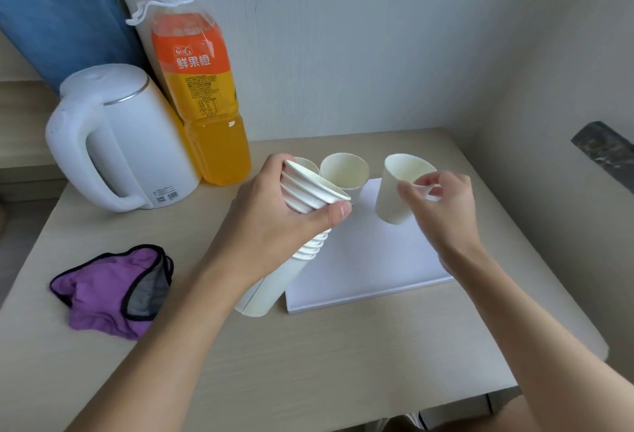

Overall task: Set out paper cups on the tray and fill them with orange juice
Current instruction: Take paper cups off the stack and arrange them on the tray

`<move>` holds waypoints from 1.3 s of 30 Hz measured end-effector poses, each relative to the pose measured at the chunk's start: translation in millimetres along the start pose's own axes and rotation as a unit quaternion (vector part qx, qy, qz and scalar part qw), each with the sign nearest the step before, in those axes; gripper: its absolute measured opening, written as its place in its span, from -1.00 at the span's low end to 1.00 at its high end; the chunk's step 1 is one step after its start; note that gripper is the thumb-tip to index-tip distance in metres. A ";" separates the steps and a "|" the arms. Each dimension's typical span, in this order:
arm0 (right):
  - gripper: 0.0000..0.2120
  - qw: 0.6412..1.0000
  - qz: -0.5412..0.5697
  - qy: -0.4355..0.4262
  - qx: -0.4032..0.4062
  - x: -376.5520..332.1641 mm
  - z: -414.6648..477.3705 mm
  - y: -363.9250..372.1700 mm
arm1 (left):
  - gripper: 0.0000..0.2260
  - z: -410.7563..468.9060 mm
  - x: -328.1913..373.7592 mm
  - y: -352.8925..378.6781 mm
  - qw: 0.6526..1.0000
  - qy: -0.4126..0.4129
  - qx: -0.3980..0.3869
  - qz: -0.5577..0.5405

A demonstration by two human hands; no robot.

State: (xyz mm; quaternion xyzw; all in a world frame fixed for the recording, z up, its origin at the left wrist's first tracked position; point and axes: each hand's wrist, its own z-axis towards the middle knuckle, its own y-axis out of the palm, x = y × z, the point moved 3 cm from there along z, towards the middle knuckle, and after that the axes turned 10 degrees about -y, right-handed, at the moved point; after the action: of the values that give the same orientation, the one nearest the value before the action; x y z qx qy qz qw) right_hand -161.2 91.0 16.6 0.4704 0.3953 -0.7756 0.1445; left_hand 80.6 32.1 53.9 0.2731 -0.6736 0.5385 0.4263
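Note:
My left hand (274, 222) grips a tilted stack of white paper cups (308, 191) over the left edge of the flat white tray (370, 260). My right hand (442, 205) pinches the rim of a single paper cup (394, 191) and holds it tilted above the tray's far right part. An empty cup (343, 170) stands upright at the tray's far edge. Another cup (308, 164) shows behind the stack, mostly hidden. A tall capped orange juice bottle (202, 88) stands at the back left of the table.
A white electric kettle (113, 143) stands left of the bottle. A purple cloth (106, 291) lies at the table's front left. A wall closes in the table's right side, and the beige table (343, 356) has bare surface in front of the tray.

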 end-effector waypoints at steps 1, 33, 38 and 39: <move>-0.79 1.000 -0.007 0.000 -0.001 3.1 0.1 2.3 | -0.25 -0.5 0.0 0.5 1.000 0.000 -0.001 -0.002; -0.58 0.989 -0.097 0.105 -0.040 46.7 10.4 42.4 | -0.26 -1.6 -2.8 -1.7 1.000 0.004 -0.006 -0.025; -0.55 0.986 -0.102 0.119 -0.050 45.5 10.7 45.9 | -0.27 -2.0 -3.1 -2.1 1.000 0.004 -0.007 -0.022; -0.55 0.987 -0.102 0.118 -0.047 46.1 11.5 46.0 | -0.27 -2.0 -3.1 -2.4 1.000 0.004 -0.006 -0.020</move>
State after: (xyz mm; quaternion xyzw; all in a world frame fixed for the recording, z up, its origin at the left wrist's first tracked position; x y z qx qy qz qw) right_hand -164.7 59.5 -41.4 0.5087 0.4911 -0.7060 0.0390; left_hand 84.6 33.1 52.5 0.2817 -0.6693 0.5268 0.4418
